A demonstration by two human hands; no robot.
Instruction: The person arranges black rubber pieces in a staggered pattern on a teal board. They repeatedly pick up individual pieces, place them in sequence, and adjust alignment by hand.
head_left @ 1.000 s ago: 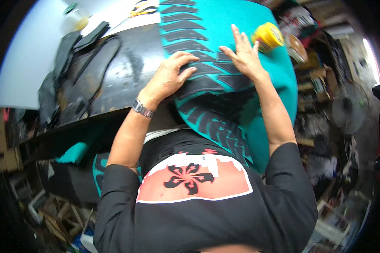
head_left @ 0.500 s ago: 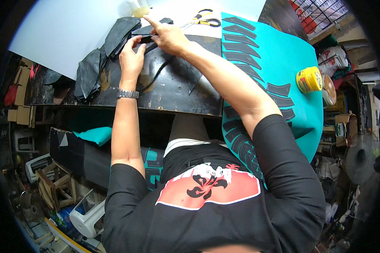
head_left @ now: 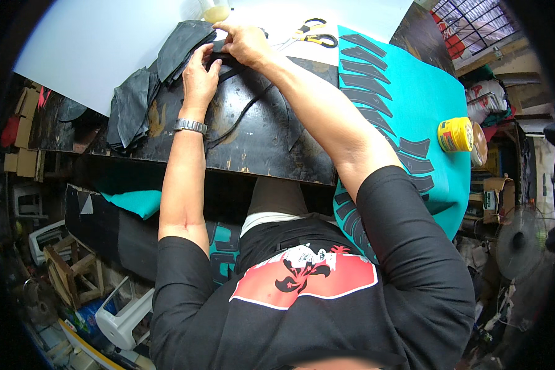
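Observation:
My left hand [head_left: 200,81], with a metal watch on its wrist, has its fingers bent at the edge of a small black piece of sheet material [head_left: 227,60]. Over the same piece is my right hand [head_left: 248,47], thumb and fingers closed on it and the index finger stretched toward a clear cup [head_left: 216,11] of pale yellow stuff. The hands partly hide the piece. Close to the left hand lies a fanned stack of black leather-like pieces [head_left: 182,49]. Another such stack [head_left: 129,105] sits further left. A thin black cord [head_left: 243,112] trails over the dark table [head_left: 253,151].
Scissors [head_left: 319,39] with black and yellow handles lie right of my hands. A teal sheet [head_left: 435,86] carrying rows of black cut pieces [head_left: 365,81] drapes over the table's right side, under a yellow tub [head_left: 454,134]. A white board [head_left: 74,49] stands at the far left.
The view has shifted slightly, so the table things sit a little differently. My left fingers have drawn closer to the right hand around the black piece. The right index finger stays stretched out.

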